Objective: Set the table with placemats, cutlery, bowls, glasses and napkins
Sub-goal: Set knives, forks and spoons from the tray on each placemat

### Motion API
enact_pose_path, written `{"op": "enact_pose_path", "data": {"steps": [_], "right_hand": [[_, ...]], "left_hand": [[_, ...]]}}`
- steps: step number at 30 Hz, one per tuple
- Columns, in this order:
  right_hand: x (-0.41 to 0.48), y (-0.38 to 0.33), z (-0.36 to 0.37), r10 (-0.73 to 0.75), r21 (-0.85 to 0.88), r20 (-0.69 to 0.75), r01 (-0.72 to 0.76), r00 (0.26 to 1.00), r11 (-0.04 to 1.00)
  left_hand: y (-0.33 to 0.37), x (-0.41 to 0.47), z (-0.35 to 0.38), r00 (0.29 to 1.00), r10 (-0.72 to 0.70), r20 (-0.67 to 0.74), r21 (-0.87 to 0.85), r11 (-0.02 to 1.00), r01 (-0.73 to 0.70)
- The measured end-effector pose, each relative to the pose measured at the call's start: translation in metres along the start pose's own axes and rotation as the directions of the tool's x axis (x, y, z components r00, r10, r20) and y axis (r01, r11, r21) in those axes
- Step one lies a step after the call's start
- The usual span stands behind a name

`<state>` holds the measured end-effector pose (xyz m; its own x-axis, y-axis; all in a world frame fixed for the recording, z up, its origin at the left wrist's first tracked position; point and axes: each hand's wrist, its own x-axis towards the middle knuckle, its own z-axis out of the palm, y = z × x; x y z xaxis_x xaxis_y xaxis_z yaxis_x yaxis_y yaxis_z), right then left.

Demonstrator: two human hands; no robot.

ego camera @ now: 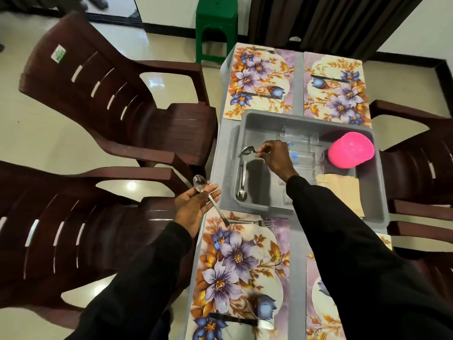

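A grey plastic bin (247,116) sits mid-table. Inside it my right hand (275,157) pinches the handle of a spoon (247,150), lifted above the bin floor. Another spoon (242,190) lies along the bin's left side. My left hand (196,209), palm up beside the table's left edge, holds a second spoon (207,192) across its fingers. The bin also holds clear glasses (301,148), stacked pink bowls (351,150) and beige napkins (340,190). Floral placemats cover the table: near left (240,271), far left (259,82), far right (335,89). A fork (255,222) and a knife (242,321) lie on the near left mat.
Dark brown plastic chairs stand to the left (103,99), (61,229) and right (416,163) of the table. A green stool (217,25) stands beyond the table's far end. Cutlery also lies on the far mats. A near right placemat (318,303) is partly hidden by my right sleeve.
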<state>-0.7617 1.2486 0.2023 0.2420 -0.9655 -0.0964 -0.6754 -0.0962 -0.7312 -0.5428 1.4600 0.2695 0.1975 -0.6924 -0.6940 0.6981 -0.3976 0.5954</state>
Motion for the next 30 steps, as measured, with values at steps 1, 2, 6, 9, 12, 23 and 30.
{"op": "enact_pose_path", "data": {"steps": [1, 2, 6, 9, 12, 23, 30], "right_hand": [[-0.007, -0.014, -0.005, -0.016, 0.066, -0.024, 0.018, 1.000, 0.998], [-0.014, -0.030, -0.009, -0.027, 0.113, -0.024, 0.030, 0.999, 0.993], [-0.062, -0.082, -0.012, -0.015, 0.198, 0.181, -0.021, 0.983, 0.980], [-0.096, -0.102, -0.004, -0.009, 0.251, 0.270, -0.061, 0.963, 0.966], [-0.118, -0.108, 0.007, -0.001, 0.265, 0.278, -0.076, 0.961, 0.961], [-0.070, -0.029, 0.010, -0.112, -0.203, 0.237, 0.161, 0.965, 0.966], [-0.056, -0.010, 0.023, -0.282, -0.491, 0.511, 0.545, 0.812, 0.680]], "left_hand": [[0.001, 0.000, 0.004, 1.000, -0.004, 0.009, -0.018, 1.000, 0.004], [0.003, 0.000, 0.009, 1.000, -0.001, 0.020, -0.032, 0.999, 0.002], [0.005, -0.001, 0.022, 0.995, 0.041, 0.087, -0.053, 0.998, -0.036], [0.003, -0.002, 0.028, 0.993, 0.056, 0.105, -0.044, 0.998, -0.051], [0.001, -0.004, 0.029, 0.998, 0.059, 0.034, -0.041, 0.998, -0.058], [0.001, -0.021, -0.008, 0.997, 0.006, -0.083, 0.056, 0.998, -0.002], [-0.001, -0.039, -0.035, 0.996, 0.023, -0.091, 0.188, 0.982, -0.005]]}}
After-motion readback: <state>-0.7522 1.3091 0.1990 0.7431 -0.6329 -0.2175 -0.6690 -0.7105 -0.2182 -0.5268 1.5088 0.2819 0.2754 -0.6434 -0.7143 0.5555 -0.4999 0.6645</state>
